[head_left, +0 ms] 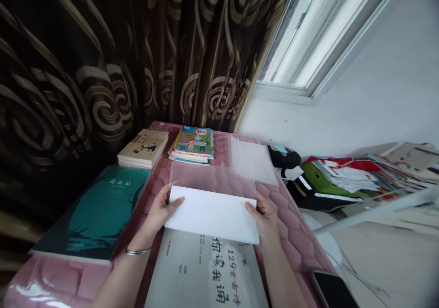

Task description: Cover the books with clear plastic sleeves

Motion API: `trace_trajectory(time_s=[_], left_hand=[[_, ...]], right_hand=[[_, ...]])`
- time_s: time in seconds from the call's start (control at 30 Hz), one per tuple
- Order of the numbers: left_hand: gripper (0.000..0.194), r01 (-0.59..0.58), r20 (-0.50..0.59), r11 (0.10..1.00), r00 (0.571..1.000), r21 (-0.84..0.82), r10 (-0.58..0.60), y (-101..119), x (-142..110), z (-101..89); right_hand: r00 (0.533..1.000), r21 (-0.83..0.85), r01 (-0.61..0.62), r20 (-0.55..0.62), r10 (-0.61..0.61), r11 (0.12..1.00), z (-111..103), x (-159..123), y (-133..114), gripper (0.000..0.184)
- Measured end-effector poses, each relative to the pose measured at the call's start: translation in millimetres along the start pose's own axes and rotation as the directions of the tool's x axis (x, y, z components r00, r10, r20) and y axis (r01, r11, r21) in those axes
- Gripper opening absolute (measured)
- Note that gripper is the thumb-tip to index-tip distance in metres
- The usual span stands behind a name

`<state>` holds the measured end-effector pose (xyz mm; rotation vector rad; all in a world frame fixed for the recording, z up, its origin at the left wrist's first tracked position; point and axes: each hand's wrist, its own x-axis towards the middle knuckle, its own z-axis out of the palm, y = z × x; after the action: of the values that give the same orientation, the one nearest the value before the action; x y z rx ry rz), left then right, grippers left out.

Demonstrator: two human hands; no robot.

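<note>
My left hand (165,207) and my right hand (265,213) pinch the two side edges of a blank white sheet (212,213), thumbs on top. A clear plastic book cover (212,176) reaches past the sheet's far edge, its sides also at my fingers. Below the sheet lies a pale grey book (185,271) with large Chinese lettering, turned sideways to me. Whether the white sheet is part of this book cannot be made out. A bracelet circles my left wrist.
The table has a pink quilted cover (291,235). On it are a teal book (103,212), a stack of beige books (144,148), colourful textbooks (194,142), more clear plastic covers (252,159) and a phone (332,289). Papers (346,173) lie piled to the right.
</note>
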<state>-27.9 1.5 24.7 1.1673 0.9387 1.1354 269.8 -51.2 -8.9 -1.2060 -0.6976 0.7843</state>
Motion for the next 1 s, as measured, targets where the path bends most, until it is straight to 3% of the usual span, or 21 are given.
trace_trajectory(time_s=[0.3, 0.77, 1.0], left_hand=[[0.068, -0.042, -0.001, 0.999, 0.999, -0.008, 0.042, -1.1, -0.2, 0.3], [0.063, -0.057, -0.012, 0.998, 0.998, 0.025, 0.057, -4.8, 1.6, -0.1], [0.058, -0.065, -0.015, 0.997, 0.998, 0.035, 0.065, -8.6, 2.0, -0.6]], right_hand=[[0.995, 0.028, -0.102, -0.013, 0.102, 0.994, -0.6, -4.0, -2.6, 0.048], [0.998, -0.064, -0.058, -0.037, 0.056, 0.996, -2.0, -1.1, -0.2, 0.044], [0.999, -0.028, -0.033, -0.035, 0.032, 0.999, -0.7, -1.3, -0.1, 0.044]])
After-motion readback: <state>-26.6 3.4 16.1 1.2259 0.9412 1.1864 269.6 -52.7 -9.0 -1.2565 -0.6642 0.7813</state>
